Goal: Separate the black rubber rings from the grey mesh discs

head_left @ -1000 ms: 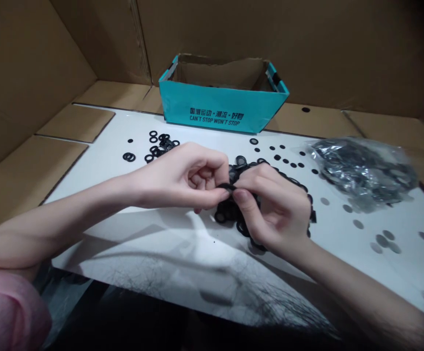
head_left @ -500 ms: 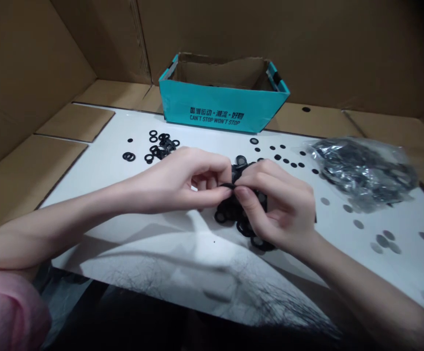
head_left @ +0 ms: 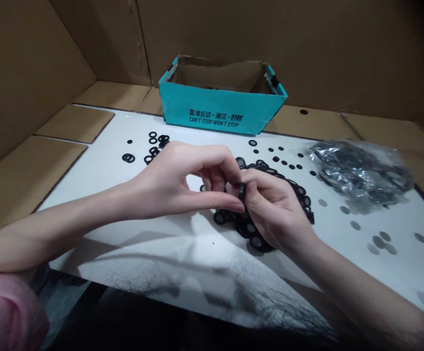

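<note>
A small black ring (head_left: 241, 191) is pinched between both hands above the table, turned nearly edge-on to me. My left hand (head_left: 193, 178) grips it with thumb and forefinger, the other fingers curled behind. My right hand (head_left: 275, 204) presses on its right side with thumb and bent fingers. Whether a disc sits inside the ring I cannot tell. Under and behind my right hand spreads a pile of black rings (head_left: 256, 243), some with grey centres, partly hidden by the hands. Beyond my left wrist lies a smaller group of open black rings (head_left: 153, 152).
A turquoise cardboard box (head_left: 215, 107) stands at the back of the white table (head_left: 134, 263). On the right lies a clear plastic bag (head_left: 361, 170) full of dark parts. Small black discs (head_left: 284, 163) and grey discs (head_left: 379, 242) are scattered nearby. Cardboard walls (head_left: 288, 44) surround the table.
The ring between my fingers has turned from lying flat to standing edge-on. Both hands have shifted slightly, and more of the pile shows behind my right hand.
</note>
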